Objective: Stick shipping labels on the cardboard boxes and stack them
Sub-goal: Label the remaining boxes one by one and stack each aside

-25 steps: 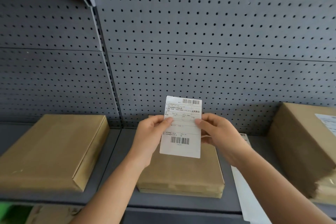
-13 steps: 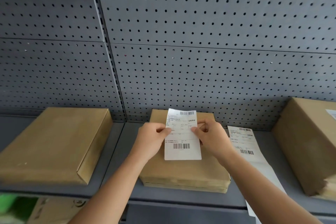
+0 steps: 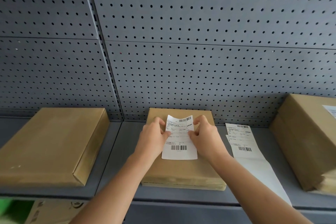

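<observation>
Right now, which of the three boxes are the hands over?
The middle box: left hand and right hand pinch the label over it alone.

A grey pegboard wall rises behind and above the fingers, split by a slotted upright post to their left. A grey metal shelf runs beneath them. Below its front edge, far down to the left, a printed carton sits beside something green.

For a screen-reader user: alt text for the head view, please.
Left hand and right hand pinch a shipping label by its sides over the middle box on a grey shelf. Spare labels lie to its right. A left box and right box flank it.
</observation>
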The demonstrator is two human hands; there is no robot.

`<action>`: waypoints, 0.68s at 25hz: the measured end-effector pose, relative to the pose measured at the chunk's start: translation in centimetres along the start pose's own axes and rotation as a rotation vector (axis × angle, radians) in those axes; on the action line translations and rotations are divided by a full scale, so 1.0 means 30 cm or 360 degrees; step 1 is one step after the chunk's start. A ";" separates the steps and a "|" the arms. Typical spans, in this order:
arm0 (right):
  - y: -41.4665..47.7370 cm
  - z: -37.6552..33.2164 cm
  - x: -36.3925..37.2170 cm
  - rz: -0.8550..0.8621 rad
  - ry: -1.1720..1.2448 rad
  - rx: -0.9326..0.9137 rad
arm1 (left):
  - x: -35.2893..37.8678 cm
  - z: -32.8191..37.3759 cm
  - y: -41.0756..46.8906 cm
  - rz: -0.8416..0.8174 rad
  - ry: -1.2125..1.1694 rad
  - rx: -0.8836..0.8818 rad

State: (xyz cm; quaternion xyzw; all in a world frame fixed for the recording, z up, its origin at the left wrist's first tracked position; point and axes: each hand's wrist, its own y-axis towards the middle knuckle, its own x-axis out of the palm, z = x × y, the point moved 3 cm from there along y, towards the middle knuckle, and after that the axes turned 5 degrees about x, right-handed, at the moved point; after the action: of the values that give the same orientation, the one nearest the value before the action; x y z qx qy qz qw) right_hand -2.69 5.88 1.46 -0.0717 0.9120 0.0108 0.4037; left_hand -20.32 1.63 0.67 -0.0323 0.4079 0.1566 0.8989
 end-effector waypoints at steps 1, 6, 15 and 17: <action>0.000 -0.002 0.004 0.0003 -0.0053 -0.0009 | 0.001 0.002 0.000 0.0003 0.0029 0.0009; 0.007 -0.001 0.020 -0.0008 -0.0290 -0.0048 | 0.002 0.000 0.004 -0.0010 0.0095 0.0019; -0.007 0.015 0.035 0.0228 -0.0586 -0.0447 | 0.038 0.010 0.010 -0.0212 0.0490 0.0765; 0.001 0.003 0.066 0.0154 -0.0673 -0.0544 | 0.063 0.006 0.030 -0.0361 0.0573 0.0842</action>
State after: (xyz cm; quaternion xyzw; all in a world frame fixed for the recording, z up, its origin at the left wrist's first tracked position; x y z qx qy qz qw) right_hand -3.95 5.67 -0.05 -0.0912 0.7948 0.1986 0.5662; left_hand -19.29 3.00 -0.55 0.1296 0.5804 -0.0640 0.8014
